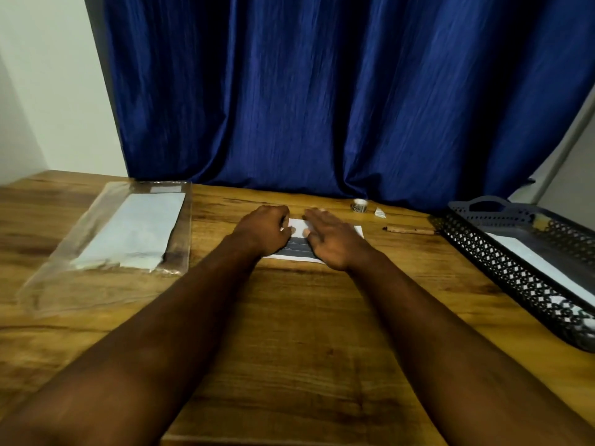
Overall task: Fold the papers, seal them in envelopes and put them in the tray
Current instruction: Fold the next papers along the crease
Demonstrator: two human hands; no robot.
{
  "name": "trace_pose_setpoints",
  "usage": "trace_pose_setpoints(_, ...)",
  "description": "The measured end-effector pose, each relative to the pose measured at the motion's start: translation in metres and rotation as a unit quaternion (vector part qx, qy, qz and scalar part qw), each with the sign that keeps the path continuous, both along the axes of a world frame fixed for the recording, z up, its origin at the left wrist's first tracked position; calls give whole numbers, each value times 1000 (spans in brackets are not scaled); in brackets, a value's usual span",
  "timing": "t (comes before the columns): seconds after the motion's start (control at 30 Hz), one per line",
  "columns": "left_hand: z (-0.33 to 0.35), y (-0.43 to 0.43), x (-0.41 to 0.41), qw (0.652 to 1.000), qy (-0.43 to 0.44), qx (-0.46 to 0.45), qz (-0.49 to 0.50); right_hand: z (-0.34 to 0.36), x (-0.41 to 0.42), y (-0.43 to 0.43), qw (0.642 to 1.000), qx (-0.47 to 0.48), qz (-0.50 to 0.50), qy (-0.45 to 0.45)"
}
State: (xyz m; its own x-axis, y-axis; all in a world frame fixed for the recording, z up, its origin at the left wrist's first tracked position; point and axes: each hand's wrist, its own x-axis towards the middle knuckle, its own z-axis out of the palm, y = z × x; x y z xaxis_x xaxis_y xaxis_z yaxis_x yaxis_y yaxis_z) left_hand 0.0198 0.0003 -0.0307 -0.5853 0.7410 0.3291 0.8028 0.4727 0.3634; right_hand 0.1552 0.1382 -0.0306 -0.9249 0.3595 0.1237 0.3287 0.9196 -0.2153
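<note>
Paper (297, 227) mostly hidden under both hands, only a white strip between them and a dark printed band near the wrists visible; it lies flat on the table (306, 333)

Left hand (264, 228): fingers curled down on the paper's left end, fingertips hidden, can't tell if it pinches the edge or just bears on it

Right hand (331, 243): fingers straight, palm down, pressing flat on the paper's right part

Left of left hand, well apart: clear plastic bag (64, 278) lying flat, white stack (138, 230) inside, blurry, likely envelopes

Right of right hand, well apart: black perforated tray (502, 265), cut off by frame edge; white sheet (534, 255) lies in it, can't tell if paper or envelope

Beyond right hand: small roll (359, 206), white scrap (380, 213), thin brown stick (409, 229), all too small to identify

Blue curtain (322, 91) behind
</note>
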Motion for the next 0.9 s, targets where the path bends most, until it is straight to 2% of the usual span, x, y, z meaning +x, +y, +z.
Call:
trace_pose_setpoints(0.1,5,6,3,999,-8,-38,11,-1,-10,-8,997,-18,28,-73)
trace_pose_setpoints(0.23,11,12,3,993,-4,-112,21,0,-14,-5,995,-29,6,-96)
trace_pose_setpoints(0.53,10,9,-3,996,-15,-92,17,-2,10,39,984,-24,-145,-95)
trace_pose_setpoints(0.73,8,-4,-11,996,0,-72,-54,-3,20,39,991,-20,-124,-44)
trace_pose_setpoints(0.9,15,-6,-16,991,-55,-87,-91,4,28,41,996,-14,-83,-5)
